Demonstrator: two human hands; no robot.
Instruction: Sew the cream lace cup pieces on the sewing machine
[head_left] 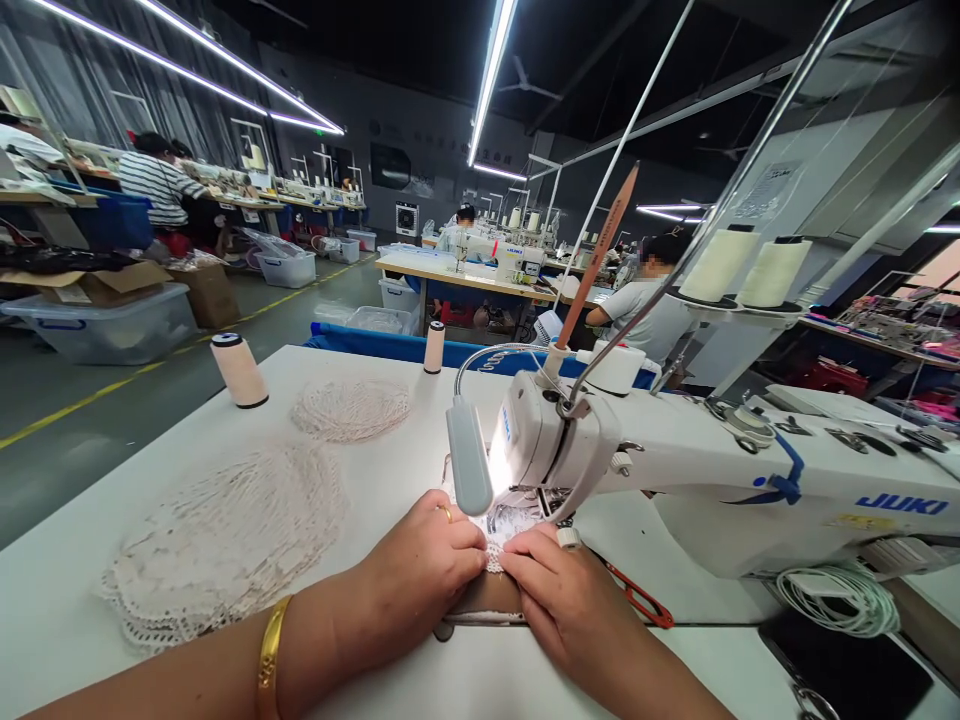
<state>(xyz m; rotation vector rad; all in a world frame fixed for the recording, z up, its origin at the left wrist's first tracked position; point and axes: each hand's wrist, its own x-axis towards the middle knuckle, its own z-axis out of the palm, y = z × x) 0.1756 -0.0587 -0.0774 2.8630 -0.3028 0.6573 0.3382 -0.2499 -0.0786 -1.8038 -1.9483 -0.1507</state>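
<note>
A white sewing machine [525, 430] stands on the table, its lamp [469, 458] lighting the needle area. Under the presser foot lies a piece of white lace [493, 556]. My left hand [427, 560] pinches the lace's left side, fingers curled. From the right, my right hand [562, 585] presses thumb and fingers together on the lace's other edge. The needle tip is hidden behind the lamp and machine head. To the left lie a large stack of lace pieces [232, 540] and a smaller lace stack [351, 408].
Two peach thread spools [238, 370] stand near the table's far edge. Red-handled thread snips [637, 592] lie right of my right hand. A coiled pale cable [836, 600] rests under the machine arm. Thread cones [718, 262] stand at upper right. Several people work at other tables.
</note>
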